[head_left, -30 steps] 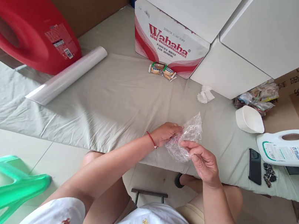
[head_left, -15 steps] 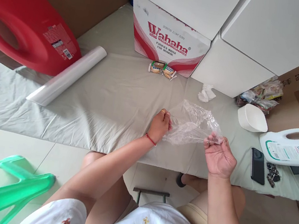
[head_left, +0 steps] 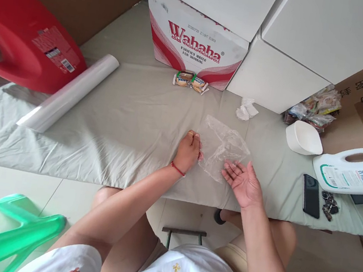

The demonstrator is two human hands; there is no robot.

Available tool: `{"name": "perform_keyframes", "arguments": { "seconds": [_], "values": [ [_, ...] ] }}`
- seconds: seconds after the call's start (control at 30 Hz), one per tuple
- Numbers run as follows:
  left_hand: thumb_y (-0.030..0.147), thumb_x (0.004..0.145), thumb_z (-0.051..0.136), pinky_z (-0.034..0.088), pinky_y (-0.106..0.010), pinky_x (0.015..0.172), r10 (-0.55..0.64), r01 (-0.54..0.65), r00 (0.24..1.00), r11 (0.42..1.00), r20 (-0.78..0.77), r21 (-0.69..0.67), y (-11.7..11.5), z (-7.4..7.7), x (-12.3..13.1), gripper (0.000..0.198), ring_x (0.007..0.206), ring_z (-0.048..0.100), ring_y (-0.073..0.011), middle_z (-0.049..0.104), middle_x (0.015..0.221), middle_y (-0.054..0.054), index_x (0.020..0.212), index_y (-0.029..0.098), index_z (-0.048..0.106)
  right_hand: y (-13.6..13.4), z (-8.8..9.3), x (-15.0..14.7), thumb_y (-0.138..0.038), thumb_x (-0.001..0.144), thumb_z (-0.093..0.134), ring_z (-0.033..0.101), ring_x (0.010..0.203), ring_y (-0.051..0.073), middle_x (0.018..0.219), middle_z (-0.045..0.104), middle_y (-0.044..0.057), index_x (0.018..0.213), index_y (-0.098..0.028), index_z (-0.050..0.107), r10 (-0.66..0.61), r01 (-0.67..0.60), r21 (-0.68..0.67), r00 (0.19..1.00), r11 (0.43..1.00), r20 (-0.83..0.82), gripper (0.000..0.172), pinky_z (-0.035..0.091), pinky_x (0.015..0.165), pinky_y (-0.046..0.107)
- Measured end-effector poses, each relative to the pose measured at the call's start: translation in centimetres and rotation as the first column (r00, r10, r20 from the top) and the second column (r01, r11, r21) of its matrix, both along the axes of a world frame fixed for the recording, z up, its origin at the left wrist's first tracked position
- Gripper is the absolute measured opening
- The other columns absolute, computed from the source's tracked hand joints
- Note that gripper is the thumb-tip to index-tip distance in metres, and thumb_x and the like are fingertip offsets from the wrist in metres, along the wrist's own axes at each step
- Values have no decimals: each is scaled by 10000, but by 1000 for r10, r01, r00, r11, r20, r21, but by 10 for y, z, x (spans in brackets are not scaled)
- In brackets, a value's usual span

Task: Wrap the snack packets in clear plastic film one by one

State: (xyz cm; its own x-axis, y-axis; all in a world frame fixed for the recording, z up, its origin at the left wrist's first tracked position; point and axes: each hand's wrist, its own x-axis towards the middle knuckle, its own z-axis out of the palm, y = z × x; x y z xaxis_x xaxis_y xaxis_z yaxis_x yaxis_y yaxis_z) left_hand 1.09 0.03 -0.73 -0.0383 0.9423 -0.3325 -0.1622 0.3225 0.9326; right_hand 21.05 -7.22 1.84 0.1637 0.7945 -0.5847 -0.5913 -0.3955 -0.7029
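A crumpled clear plastic bag (head_left: 223, 144) spreads over the cloth-covered table (head_left: 136, 115) in front of me. My left hand (head_left: 189, 150), with a red cord at the wrist, is closed on the bag's left edge. Palm up at the bag's lower right side, my right hand (head_left: 244, 184) has its fingers apart and grips nothing; whether the fingertips touch the film I cannot tell. Beyond the bag lies a crumpled white tissue (head_left: 247, 109). Two small wrapped snacks (head_left: 190, 81) rest against the Wahaha carton (head_left: 195, 42).
On the left, a clear film roll (head_left: 68, 94) lies beside a large red jug (head_left: 26, 35). To the right are a white bowl (head_left: 304, 138), a white detergent bottle (head_left: 356, 171), a black phone (head_left: 311, 196) and keys (head_left: 329, 206). A green stool (head_left: 10, 228) stands at lower left.
My right hand has let go of the bag's right side, opened and moved left. The bag has slackened and shifted left. My left hand keeps its hold. The view has shifted slightly.
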Motion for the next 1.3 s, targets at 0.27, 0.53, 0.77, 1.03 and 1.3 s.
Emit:
{"name": "perform_keyframes", "arguments": {
  "seconds": [0.27, 0.53, 0.77, 1.03, 1.3],
  "values": [
    [364, 1086, 373, 365, -280, 436, -17, 52, 980, 984, -197, 170, 2, -1, -12, 270, 398, 438, -108, 468, 634, 51, 837, 260, 348, 12, -2, -12, -247, 643, 959, 630, 658, 96, 752, 661, -51, 862, -208, 686, -172, 169, 52, 983, 984, 64, 353, 599, 616, 232],
    [316, 1082, 376, 337, -303, 561, -34, 160, 883, 959, -468, 232, 4, -6, -32, 265, 514, 437, -150, 429, 597, 49, 823, 258, 373, 2, -15, 13, -520, 656, 930, 498, 484, 47, 654, 602, -80, 860, -218, 628, -231, 206, 105, 840, 973, 491, 474, 416, 409, 152],
    [263, 1054, 394, 325, -316, 618, 51, 133, 757, 964, -651, 230, 2, 1, -46, 267, 562, 452, -175, 437, 602, 36, 789, 265, 361, -3, -21, 28, -632, 691, 875, 426, 429, 54, 580, 531, -81, 870, -217, 647, -153, 129, 84, 750, 988, 644, 506, 310, 359, 184],
    [369, 1000, 542, 442, -346, 699, 28, 126, 569, 985, -822, 121, 4, 11, -61, 160, 774, 645, -256, 668, 831, -66, 1021, 211, 555, -3, -24, 26, -637, 690, 853, 425, 396, 69, 555, 537, -80, 834, -229, 605, -26, 11, 27, 742, 1000, 670, 499, 277, 344, 202],
    [137, 933, 518, 476, -497, 1029, 142, 430, 434, 835, -890, 343, 11, 23, -57, 222, 1209, 593, -334, 708, 1205, -149, 1023, 179, 717, -8, -23, 21, -620, 674, 871, 455, 399, 68, 566, 564, -71, 815, -215, 610, 16, -28, 8, 759, 1000, 651, 502, 292, 338, 187]
  ]
}}
